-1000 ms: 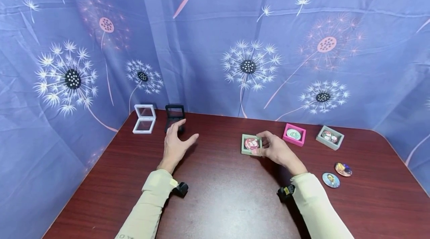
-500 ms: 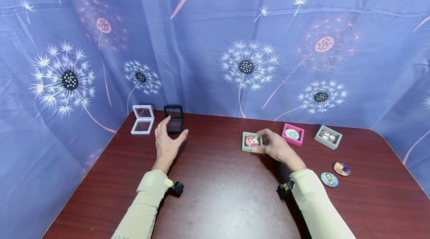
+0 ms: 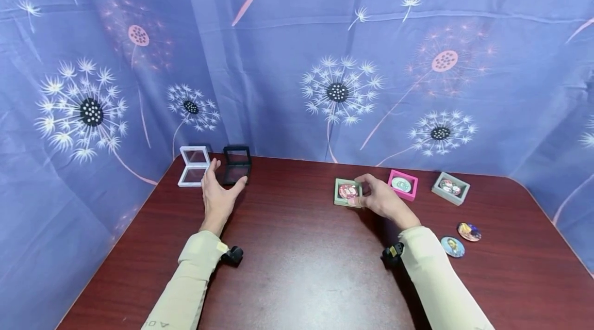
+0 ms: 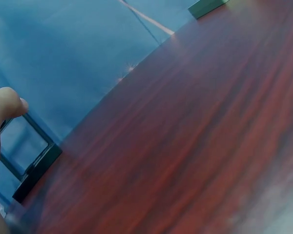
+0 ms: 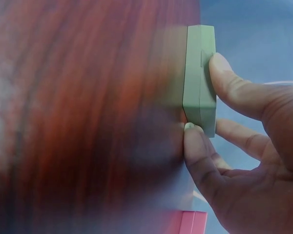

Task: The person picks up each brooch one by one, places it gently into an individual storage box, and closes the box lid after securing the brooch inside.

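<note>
In the head view my right hand [image 3: 382, 200] grips a small green display case [image 3: 337, 194] by its right side. A red round badge [image 3: 347, 191] shows through the case's window. The right wrist view shows the thumb on the green case [image 5: 200, 78] and fingertips at its lower edge. My left hand [image 3: 217, 201] holds nothing, thumb and fingers spread apart. It hovers just in front of an unfolded black display case [image 3: 236, 165] and an unfolded white one [image 3: 193, 166], overlapping the white one's edge. In the left wrist view one digit [image 4: 7, 105] covers part of the black frame [image 4: 36, 170].
Right of the green case lie a pink display case [image 3: 405, 196] and a grey one [image 3: 447, 196], each with a badge inside. Two loose badges, one multicoloured [image 3: 469, 232] and one blue [image 3: 452, 247], lie nearer on the wooden table [image 3: 297, 252]. A dandelion-print curtain [image 3: 278, 87] hangs along the back.
My left hand has moved left, from over the black case to between it and the white one. The green case and right hand have slid slightly back and toward the pink case.
</note>
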The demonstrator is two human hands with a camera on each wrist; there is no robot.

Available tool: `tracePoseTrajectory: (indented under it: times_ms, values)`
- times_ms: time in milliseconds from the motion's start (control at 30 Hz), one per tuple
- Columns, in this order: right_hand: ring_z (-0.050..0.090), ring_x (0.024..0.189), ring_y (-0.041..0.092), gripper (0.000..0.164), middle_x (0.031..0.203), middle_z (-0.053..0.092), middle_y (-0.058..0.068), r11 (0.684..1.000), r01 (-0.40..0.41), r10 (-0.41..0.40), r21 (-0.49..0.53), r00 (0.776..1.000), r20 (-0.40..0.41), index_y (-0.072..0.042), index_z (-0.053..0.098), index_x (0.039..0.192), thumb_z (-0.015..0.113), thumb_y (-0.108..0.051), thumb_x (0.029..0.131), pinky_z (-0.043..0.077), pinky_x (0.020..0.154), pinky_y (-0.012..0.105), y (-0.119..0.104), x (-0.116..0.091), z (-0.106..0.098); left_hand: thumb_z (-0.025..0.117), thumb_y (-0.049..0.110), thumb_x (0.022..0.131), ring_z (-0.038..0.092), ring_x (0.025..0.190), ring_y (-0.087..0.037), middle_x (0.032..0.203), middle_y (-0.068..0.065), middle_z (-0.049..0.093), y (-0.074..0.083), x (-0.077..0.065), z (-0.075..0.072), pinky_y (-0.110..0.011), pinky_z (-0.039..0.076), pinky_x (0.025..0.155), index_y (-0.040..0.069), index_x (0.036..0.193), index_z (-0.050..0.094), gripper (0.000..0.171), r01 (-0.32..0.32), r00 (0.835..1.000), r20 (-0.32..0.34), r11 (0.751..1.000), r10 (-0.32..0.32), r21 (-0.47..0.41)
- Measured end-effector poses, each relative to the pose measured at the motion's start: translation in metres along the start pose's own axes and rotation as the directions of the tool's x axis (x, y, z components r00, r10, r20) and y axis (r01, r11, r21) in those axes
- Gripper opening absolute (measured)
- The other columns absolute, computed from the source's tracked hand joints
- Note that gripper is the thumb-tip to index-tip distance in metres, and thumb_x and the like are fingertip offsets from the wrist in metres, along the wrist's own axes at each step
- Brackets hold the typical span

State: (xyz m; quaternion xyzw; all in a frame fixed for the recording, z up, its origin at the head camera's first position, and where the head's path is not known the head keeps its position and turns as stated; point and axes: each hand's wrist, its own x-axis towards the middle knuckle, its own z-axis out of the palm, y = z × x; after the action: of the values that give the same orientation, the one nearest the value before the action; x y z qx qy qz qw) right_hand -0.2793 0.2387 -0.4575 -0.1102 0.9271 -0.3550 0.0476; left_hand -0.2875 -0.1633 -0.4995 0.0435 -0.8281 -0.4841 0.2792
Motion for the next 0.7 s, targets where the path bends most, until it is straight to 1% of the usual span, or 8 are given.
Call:
tracePoseTrajectory:
  times_ms: [100, 167, 367, 500, 600, 700]
  values:
    - [0.059, 0.085, 0.024, 0.051, 0.094, 0.064, 0.014, 1.0, -0.001, 0.001, -0.016, 1.0, -0.004, 0.001, 0.053, 0.125, 0.077, -0.011, 0.081, 0.047, 0.077, 0.039, 0.0, 0.002, 0.0, 0.081, 0.04, 0.077, 0.03, 0.135, -0.024, 0.144, -0.002, 0.042, -0.003, 0.002, -0.002, -0.046, 0.028, 0.108, 0.011, 0.15, 0.031, 0.093, 0.038, 0.999, 0.014, 0.999, -0.038, -0.012]
    - [0.06, 0.086, 0.025, 0.052, 0.095, 0.064, 0.015, 1.0, -0.004, 0.004, -0.02, 1.0, -0.001, 0.001, 0.053, 0.125, 0.077, -0.011, 0.081, 0.047, 0.078, 0.04, 0.0, 0.002, 0.0, 0.08, 0.041, 0.077, 0.031, 0.135, -0.024, 0.145, -0.003, 0.042, -0.004, 0.005, -0.003, -0.046, 0.028, 0.108, 0.011, 0.15, 0.03, 0.093, 0.05, 0.998, 0.027, 0.999, -0.05, -0.012]
    - [0.06, 0.087, 0.025, 0.054, 0.095, 0.065, 0.016, 1.0, -0.014, 0.014, -0.009, 1.0, 0.002, 0.002, 0.052, 0.127, 0.077, -0.012, 0.081, 0.048, 0.078, 0.041, 0.0, 0.003, -0.001, 0.081, 0.037, 0.076, 0.037, 0.131, -0.029, 0.142, -0.009, 0.044, -0.01, 0.013, -0.001, -0.046, 0.03, 0.106, 0.007, 0.147, 0.035, 0.09, 0.033, 0.999, 0.041, 0.999, -0.034, 0.022]
    - [0.06, 0.084, 0.024, 0.053, 0.094, 0.064, 0.015, 1.0, -0.023, 0.023, -0.017, 1.0, 0.0, 0.002, 0.051, 0.128, 0.075, -0.008, 0.082, 0.048, 0.076, 0.039, 0.001, 0.004, -0.003, 0.081, 0.037, 0.077, 0.04, 0.13, -0.031, 0.142, -0.013, 0.043, -0.012, 0.018, -0.002, -0.044, 0.033, 0.106, 0.006, 0.146, 0.038, 0.087, 0.027, 0.998, 0.064, 0.999, -0.029, 0.03]
    - [0.059, 0.084, 0.025, 0.052, 0.094, 0.064, 0.015, 0.999, -0.033, 0.032, -0.022, 0.999, -0.002, 0.001, 0.051, 0.129, 0.073, -0.004, 0.082, 0.047, 0.075, 0.039, 0.002, 0.006, -0.005, 0.08, 0.037, 0.077, 0.042, 0.129, -0.033, 0.144, -0.014, 0.041, -0.013, 0.022, -0.003, -0.044, 0.035, 0.105, 0.006, 0.146, 0.038, 0.087, 0.038, 0.995, 0.089, 0.999, -0.04, 0.028]
    - [0.059, 0.085, 0.025, 0.052, 0.094, 0.064, 0.015, 0.999, -0.039, 0.039, -0.016, 0.999, 0.0, 0.001, 0.051, 0.13, 0.072, -0.003, 0.082, 0.047, 0.076, 0.038, 0.003, 0.008, -0.005, 0.079, 0.04, 0.078, 0.043, 0.128, -0.035, 0.144, -0.015, 0.039, -0.014, 0.026, -0.004, -0.044, 0.035, 0.105, 0.007, 0.147, 0.038, 0.087, 0.054, 0.992, 0.11, 0.998, -0.058, 0.037]
